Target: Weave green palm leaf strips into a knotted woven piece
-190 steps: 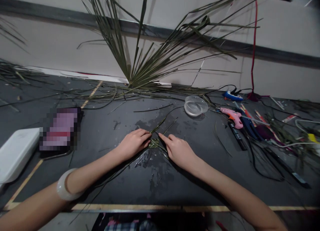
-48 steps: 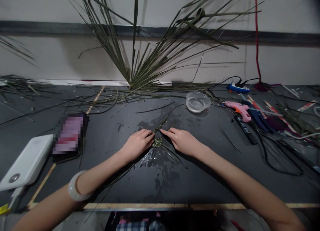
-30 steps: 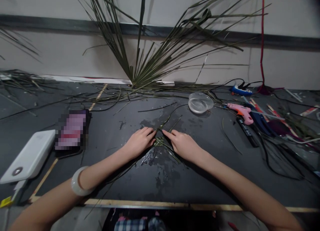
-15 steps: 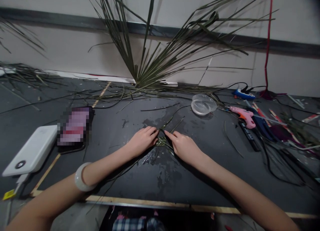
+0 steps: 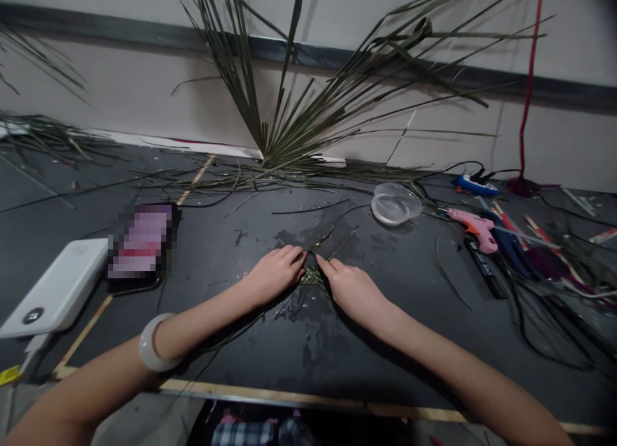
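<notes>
Fingertips [image 5: 297, 256] pinch the woven palm-strip knot [image 5: 312, 276] from both sides — left hand [image 5: 274, 274] and right hand [image 5: 354, 293] pressing evenly, which suits tight weaving.

Rough palm strips [image 5: 312, 276], matt tabletop [image 5: 231, 362]

Craft workshop: glue gun [image 5: 475, 231], palm fronds [image 5: 289, 121]

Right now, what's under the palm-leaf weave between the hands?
The palm-leaf weave lies on the dark table, with a shiny patch just beside it. The surface directly beneath is covered by the weave itself and by the left hand and right hand.
</notes>
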